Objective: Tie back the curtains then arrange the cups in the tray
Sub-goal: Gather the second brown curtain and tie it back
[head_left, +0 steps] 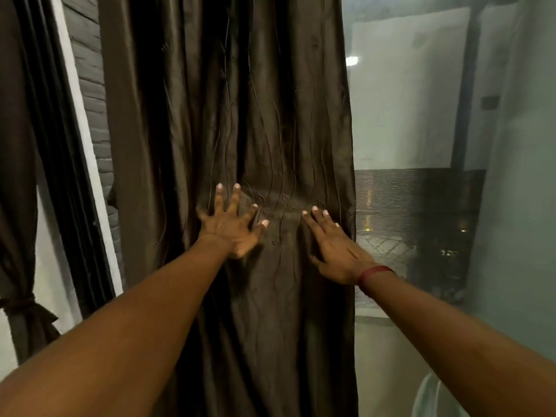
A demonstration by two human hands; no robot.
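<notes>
Head cam: far-left curtain tied; centre curtain hangs loose by window, pressed by left hand & right hand, fingers splayed flat, nothing gripped. No cups, tray seen; that step judged undone.

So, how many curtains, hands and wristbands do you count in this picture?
Curtains: 2, loose curtain and tied curtain
Hands: 2, left hand and right hand, both flat on the loose curtain
Red wristband: 1
Total: 5

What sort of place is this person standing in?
Likely a room in a home, at a tall window or glass door: a long dark curtain, a second curtain tied back at the left, and a glass pane at the right.
</notes>
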